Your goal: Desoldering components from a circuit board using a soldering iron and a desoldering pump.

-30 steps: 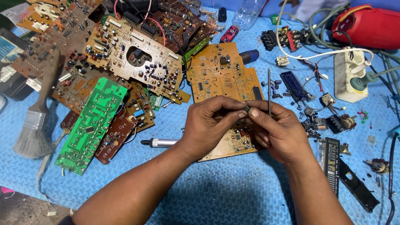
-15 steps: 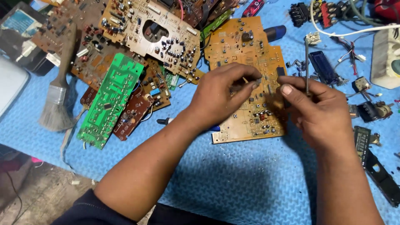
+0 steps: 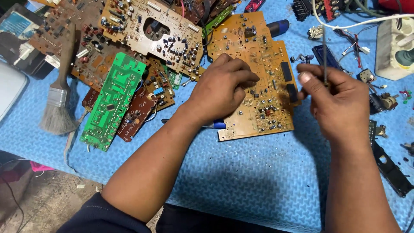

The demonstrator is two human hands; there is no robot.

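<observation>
left hand (image 3: 222, 88) on orange board (image 3: 258, 77), green board (image 3: 113, 101) nearby

Green circuit board (image 3: 111, 102) beside a paintbrush (image 3: 60, 97) on blue mat (image 3: 241, 181); white power strip (image 3: 394, 47) far right.

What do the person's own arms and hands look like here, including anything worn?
Both hands are bare: no gloves, rings or watch show on the left hand or the right hand. Both forearms are uncovered down to the picture's lower edge. A dark navy sleeve covers the left upper arm, ending near the elbow. No sleeve shows on the right arm. A short, pale thumbnail shows on the right hand.
</observation>
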